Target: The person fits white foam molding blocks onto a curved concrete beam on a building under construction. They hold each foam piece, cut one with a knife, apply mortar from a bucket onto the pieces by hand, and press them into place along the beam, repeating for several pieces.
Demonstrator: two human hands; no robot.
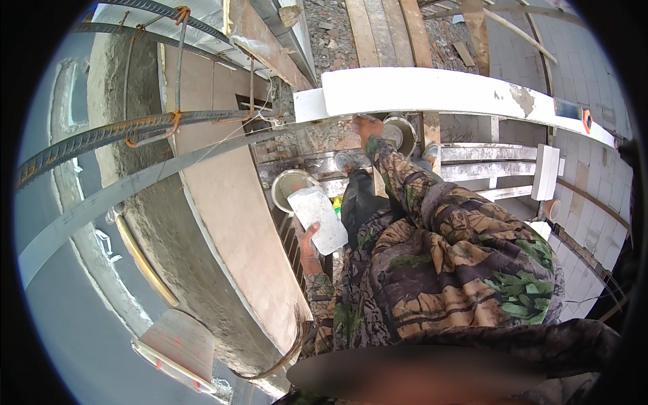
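Note:
In my left hand (308,241) is a pale, rectangular building block (320,223), with my fingers wrapped round its side. My right hand (366,127) reaches forward to the near edge of a long white block course (432,91), its fingers curled. What they grip is too small to make out. A long grey strip (223,145) runs from the far left up to this hand. One round bucket (278,192) is partly behind the block. Beside my right forearm stands another bucket (409,138). A saw (574,113) with a black and orange handle lies on the course's right end.
Rusty rebar (101,135) with tied stirrups juts in from the left, above a rough concrete ledge (135,175). Scaffold planks (381,34) lie beyond the course over rubble. White slats (489,152) and a pale block (545,172) are at right.

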